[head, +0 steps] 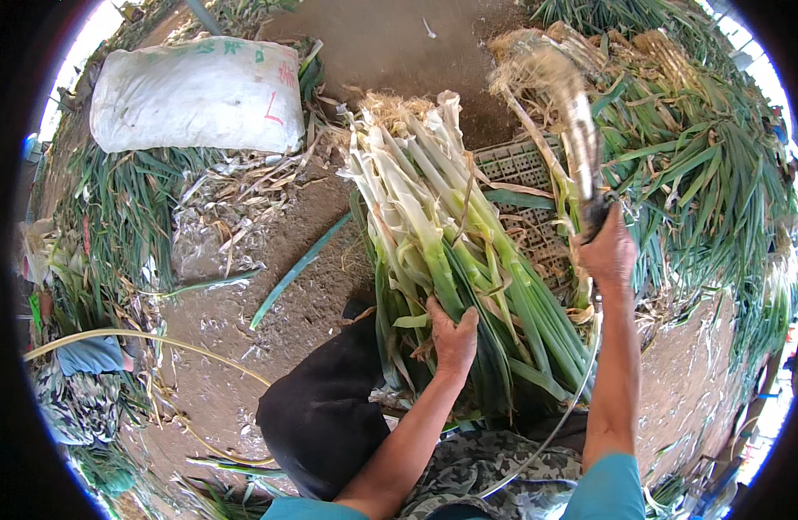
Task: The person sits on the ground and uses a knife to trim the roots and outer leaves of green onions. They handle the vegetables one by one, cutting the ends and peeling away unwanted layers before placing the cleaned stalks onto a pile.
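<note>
A thick pile of long green onions (425,195), with white stems and shaggy roots at the far end, lies in front of me across my lap. My left hand (454,338) grips green stalks near the front of this pile. To the right, my right hand (608,253) is closed around a black tool handle (596,218). A pale hose (577,396) runs from below that hand to my lap, so the tool looks like an air gun. Motion blur hides its front end, where a rooted stalk (577,117) shows just beyond.
A slatted plastic crate (519,169) sits behind the pile. More green onions (691,149) are heaped at right. A stuffed white sack (197,97) bearing writing lies at upper left. A yellow hose (145,335) crosses the dirt floor (210,364). Another person's blue sleeve (90,356) shows at left.
</note>
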`<state>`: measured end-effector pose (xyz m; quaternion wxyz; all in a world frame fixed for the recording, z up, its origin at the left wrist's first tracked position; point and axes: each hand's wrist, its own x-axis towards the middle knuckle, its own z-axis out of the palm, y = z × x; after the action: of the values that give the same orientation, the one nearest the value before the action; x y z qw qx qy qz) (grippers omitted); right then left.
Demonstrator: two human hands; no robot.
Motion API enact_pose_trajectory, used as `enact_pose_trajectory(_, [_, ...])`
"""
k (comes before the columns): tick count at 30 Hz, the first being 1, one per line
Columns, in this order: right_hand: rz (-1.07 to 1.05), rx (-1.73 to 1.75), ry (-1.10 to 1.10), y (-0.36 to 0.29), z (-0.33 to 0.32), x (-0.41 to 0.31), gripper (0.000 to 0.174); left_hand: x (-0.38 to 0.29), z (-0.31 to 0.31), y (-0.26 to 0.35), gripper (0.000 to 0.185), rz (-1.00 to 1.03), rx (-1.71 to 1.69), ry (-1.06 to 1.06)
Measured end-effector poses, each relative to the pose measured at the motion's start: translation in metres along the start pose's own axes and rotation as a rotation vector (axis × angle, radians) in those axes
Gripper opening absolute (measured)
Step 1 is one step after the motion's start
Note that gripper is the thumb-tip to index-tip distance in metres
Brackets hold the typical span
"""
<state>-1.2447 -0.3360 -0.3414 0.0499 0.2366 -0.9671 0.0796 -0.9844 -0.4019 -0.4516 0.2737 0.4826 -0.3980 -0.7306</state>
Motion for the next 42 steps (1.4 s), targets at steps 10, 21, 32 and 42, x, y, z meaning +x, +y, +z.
enact_pose_trajectory(10, [-0.291, 0.441, 0.233, -0.095, -0.235, -0.001, 0.064, -0.028, 0.046, 0.088, 0.099, 0.301, -0.131, -0.794])
enact_pose_trajectory(21, [-0.270, 0.105, -0.595, -0.077, -0.008, -0.066, 0.052, 0.014, 0.016, -0.002, 0.032, -0.437, -0.427, -0.436])
enact_pose_trajectory(32, [-0.486, -0.172, -0.752, -0.016, -0.067, -0.151, 0.033, 0.020, 0.011, -0.006, 0.057, -0.401, -0.478, -0.578])
enact_pose_trajectory(42, [-0.617, -0.210, -0.674, -0.043, -0.038, -0.121, 0.034, 0.025, -0.003, 0.001, 0.056, -0.522, -0.514, -0.615])
